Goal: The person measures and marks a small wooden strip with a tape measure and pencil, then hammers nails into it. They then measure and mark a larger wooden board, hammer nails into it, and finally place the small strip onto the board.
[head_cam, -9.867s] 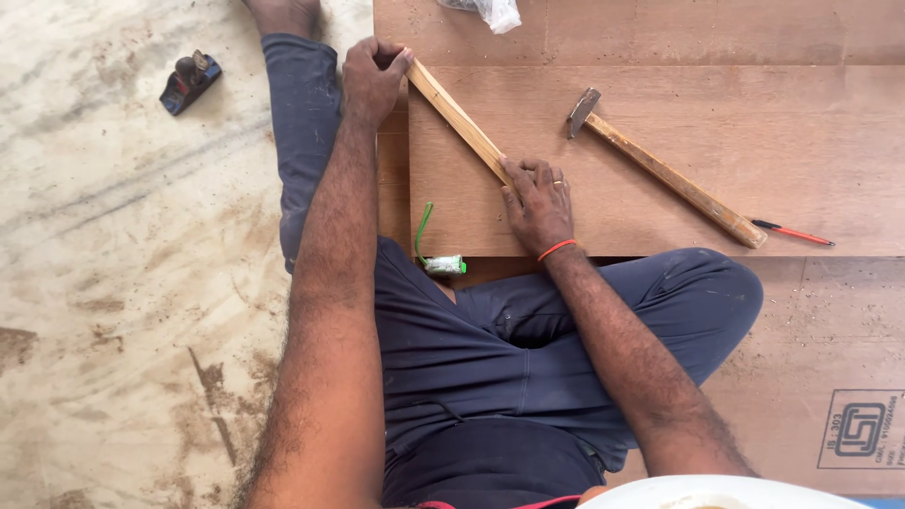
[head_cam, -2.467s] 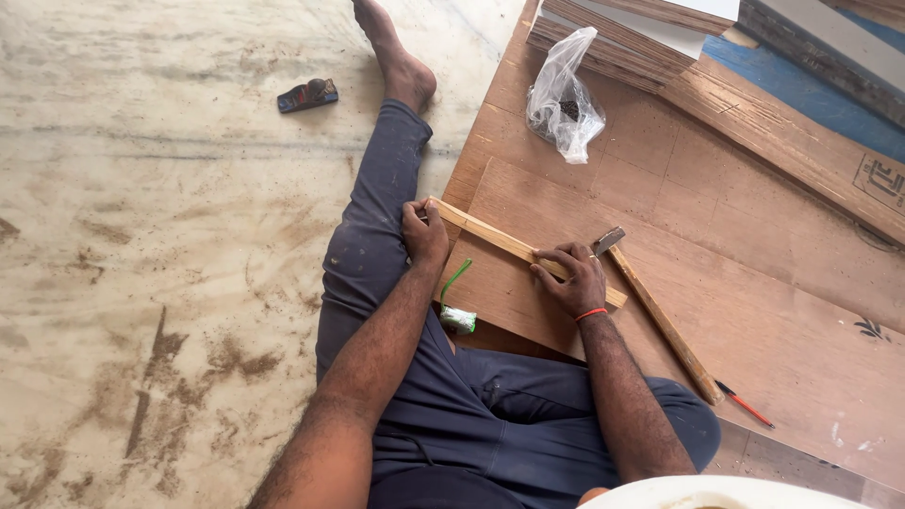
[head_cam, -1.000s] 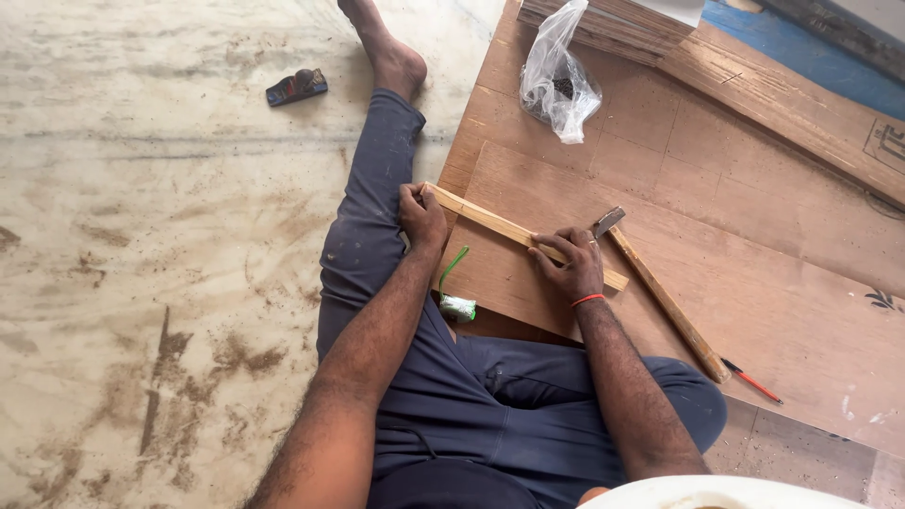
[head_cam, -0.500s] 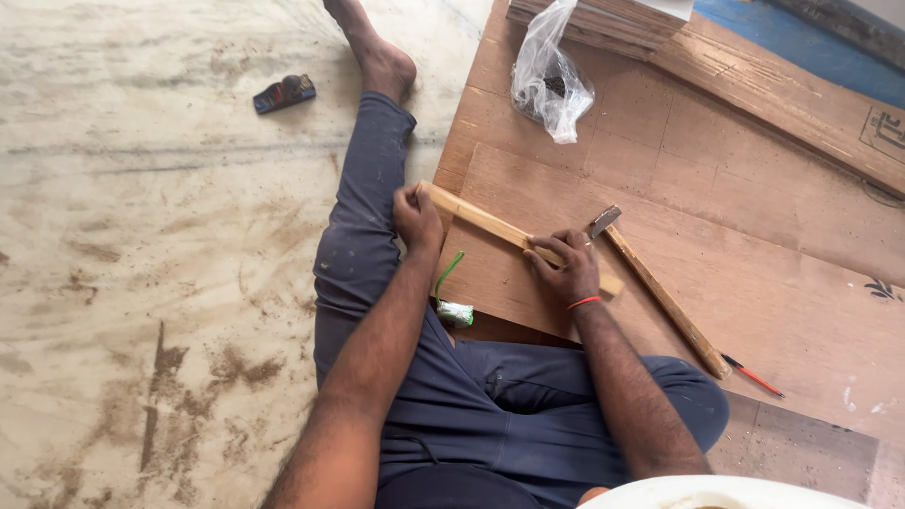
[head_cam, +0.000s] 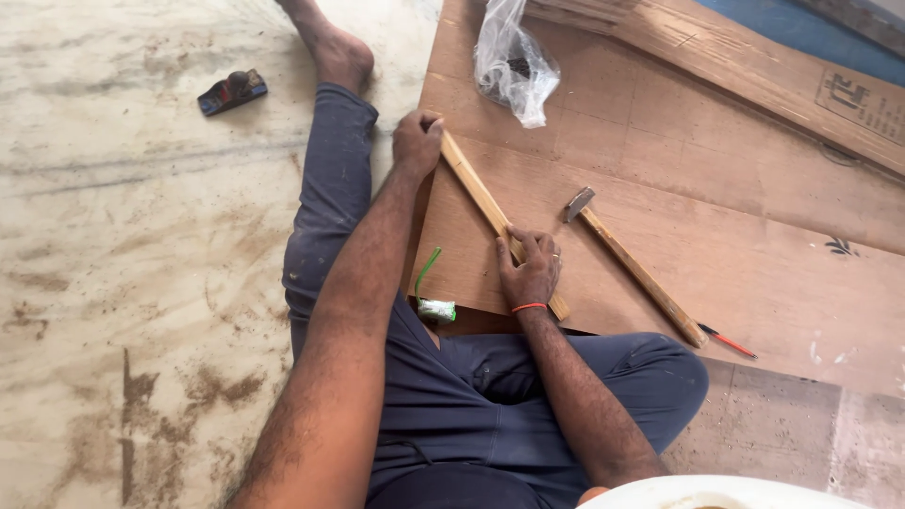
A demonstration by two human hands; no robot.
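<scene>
Hammer (head_cam: 633,267) and plastic bag (head_cam: 514,58) beside held wooden strip (head_cam: 483,200)

Dusty, stained concrete floor (head_cam: 123,311) on the left, brown plywood sheets (head_cam: 754,226) stacked over the right side, lit by even, soft daylight throughout.

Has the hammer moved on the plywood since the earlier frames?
No. The hammer lies where it did on the plywood sheet, head near the wooden strip, handle end by the red pencil.
</scene>
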